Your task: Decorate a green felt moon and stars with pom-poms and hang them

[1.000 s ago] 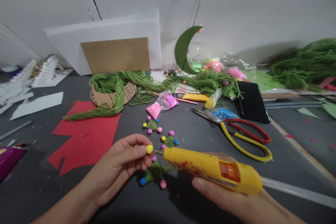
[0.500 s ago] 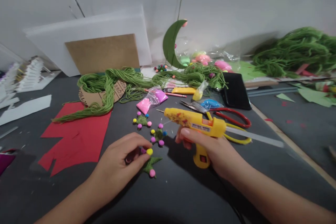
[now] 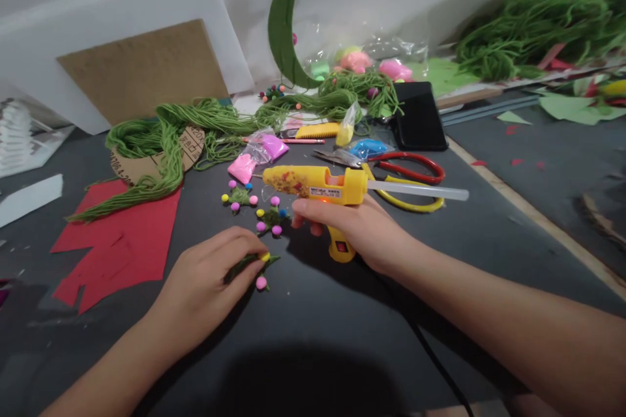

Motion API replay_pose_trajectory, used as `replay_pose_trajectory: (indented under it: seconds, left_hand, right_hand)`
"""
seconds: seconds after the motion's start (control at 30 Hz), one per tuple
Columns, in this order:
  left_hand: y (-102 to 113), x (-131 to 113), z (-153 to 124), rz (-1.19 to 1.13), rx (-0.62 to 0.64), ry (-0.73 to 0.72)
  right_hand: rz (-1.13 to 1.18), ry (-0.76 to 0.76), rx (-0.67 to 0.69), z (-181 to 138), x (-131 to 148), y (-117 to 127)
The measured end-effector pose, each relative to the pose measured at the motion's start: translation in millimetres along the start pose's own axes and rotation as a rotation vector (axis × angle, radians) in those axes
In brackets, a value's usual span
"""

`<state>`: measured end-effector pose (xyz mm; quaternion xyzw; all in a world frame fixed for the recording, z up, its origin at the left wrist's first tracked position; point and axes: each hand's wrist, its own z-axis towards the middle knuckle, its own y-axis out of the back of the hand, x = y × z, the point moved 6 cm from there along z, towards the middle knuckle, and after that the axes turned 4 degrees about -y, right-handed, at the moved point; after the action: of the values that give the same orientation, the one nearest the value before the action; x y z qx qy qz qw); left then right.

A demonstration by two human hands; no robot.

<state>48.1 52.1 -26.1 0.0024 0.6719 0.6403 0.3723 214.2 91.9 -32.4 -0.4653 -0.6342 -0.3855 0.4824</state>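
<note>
My left hand [image 3: 210, 280] is closed, thumb and forefinger pinching a small yellow pom-pom [image 3: 265, 256] against a green star [image 3: 270, 262]. Much of that star is hidden by the fingers; a pink pom-pom [image 3: 261, 283] sits on its near point. A yellow hot glue gun [image 3: 313, 184] is gripped in my right hand [image 3: 362, 228], its nozzle pointing left and a clear glue stick [image 3: 415, 189] jutting out behind. Under the nozzle lie two more green stars, one farther [image 3: 239, 195] and one nearer [image 3: 272, 217], with coloured pom-poms on their points.
Red sheets [image 3: 132, 234] and green yarn [image 3: 171, 156] lie on the left. Pom-pom bags [image 3: 243, 168], a yellow cutter [image 3: 317, 130], scissors [image 3: 415, 202], and a black phone [image 3: 418, 117] are beyond the gun. A green crescent [image 3: 281, 29] hangs behind. The gun's cord [image 3: 430, 352] trails right.
My view has shifted, so the table's things appear farther up and left. The yellow pom-pom is now lower against the star. The glue gun has moved left, over the other stars.
</note>
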Motion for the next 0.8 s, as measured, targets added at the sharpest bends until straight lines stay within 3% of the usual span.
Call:
replay_pose_trajectory:
  seconds: [0.8]
  left_hand:
    - [-10.3,-1.4,4.4,0.003,0.098,-0.068]
  right_hand:
    - [0.008,-0.012,-0.01,2.0,-4.2,-2.2]
